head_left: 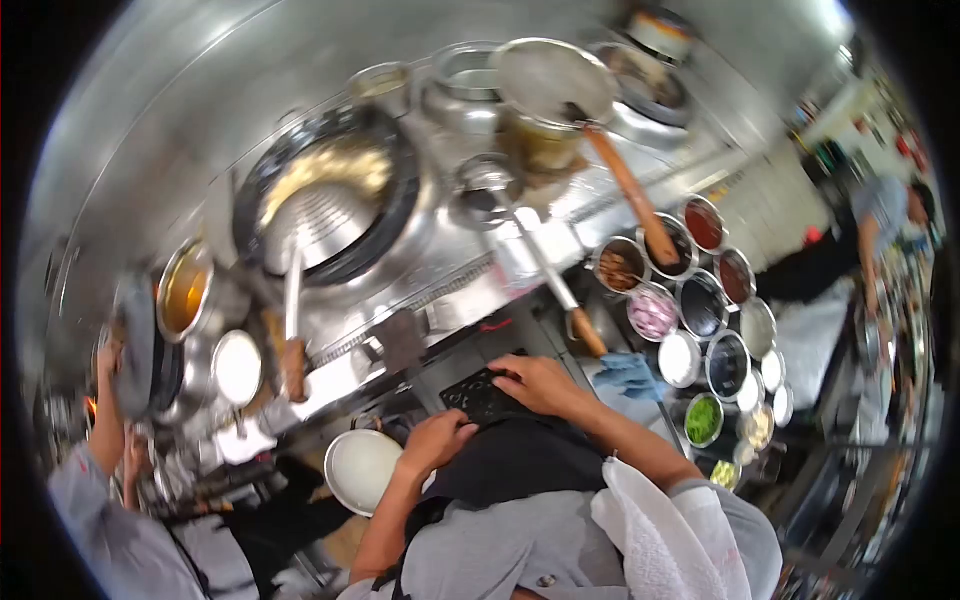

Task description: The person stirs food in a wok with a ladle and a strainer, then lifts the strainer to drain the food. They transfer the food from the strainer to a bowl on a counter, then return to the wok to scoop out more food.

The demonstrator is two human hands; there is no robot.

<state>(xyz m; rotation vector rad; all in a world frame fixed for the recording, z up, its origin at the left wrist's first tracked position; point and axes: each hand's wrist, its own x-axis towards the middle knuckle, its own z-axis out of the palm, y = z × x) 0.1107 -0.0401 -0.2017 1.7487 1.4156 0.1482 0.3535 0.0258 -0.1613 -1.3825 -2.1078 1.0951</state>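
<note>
My left hand (437, 442) is at the left front of the black apron (515, 455), fingers loosely bent and nothing visible in them. Across from it, my right hand (540, 385) lies at the apron's upper front with thumb and fingers apart, also without an object. Ahead of both hands, a wok (400, 235) sits on the steel range with pale yellow food (335, 165) in it. A perforated strainer (318, 228) rests in the wok, its wooden-ended handle toward me. A long-handled ladle (545, 260) lies right of the wok, its wooden grip pointing at my right hand.
Several round containers of seasonings stand at the right, including chopped greens (703, 420) and sliced onion (653, 311). A large strainer (555, 82) tops a pot behind. Blue cloth (630, 376) hangs nearby. A white bucket (362, 470) stands lower left. Co-workers are at both sides.
</note>
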